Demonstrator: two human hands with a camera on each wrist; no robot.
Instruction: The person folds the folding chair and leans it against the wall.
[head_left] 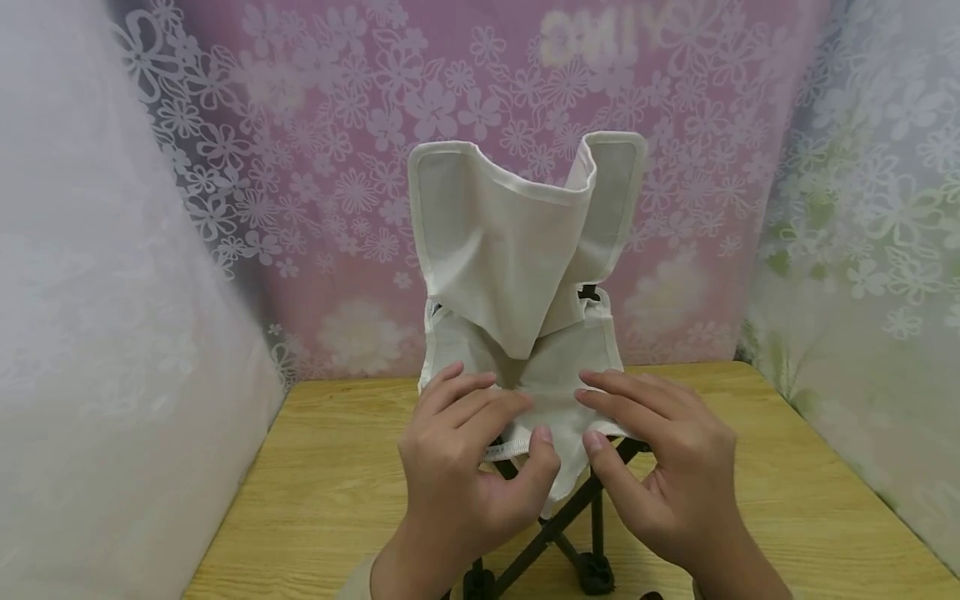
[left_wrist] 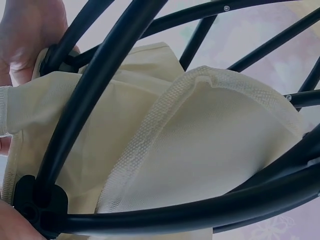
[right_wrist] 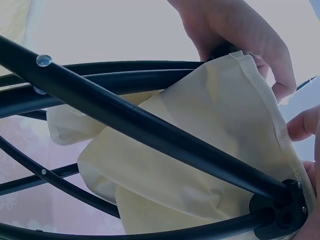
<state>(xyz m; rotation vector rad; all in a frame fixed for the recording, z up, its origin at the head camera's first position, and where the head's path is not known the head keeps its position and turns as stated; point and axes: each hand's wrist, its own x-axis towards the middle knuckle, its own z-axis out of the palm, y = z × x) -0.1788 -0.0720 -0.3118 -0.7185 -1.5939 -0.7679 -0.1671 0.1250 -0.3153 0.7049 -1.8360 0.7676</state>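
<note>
A small folding chair with cream fabric (head_left: 510,233) and black tube legs (head_left: 558,521) stands in front of me in the head view. Its fabric back rises at the far side, sagging in the middle between two upright side flaps. My left hand (head_left: 472,450) lies over the left front of the seat, fingers extended and thumb near the front edge. On the right front corner rests my right hand (head_left: 667,450), fingers likewise stretched across the fabric. Both wrist views look from below at the seat underside (left_wrist: 200,140), crossing tubes and a black corner joint (right_wrist: 280,207), with fingers beside the corners.
The chair stands on a wood-grain table (head_left: 337,467). Behind it hangs a pink flower-patterned sheet (head_left: 337,208). Pale translucent sheets close in the left side (head_left: 112,333) and the right side (head_left: 885,250).
</note>
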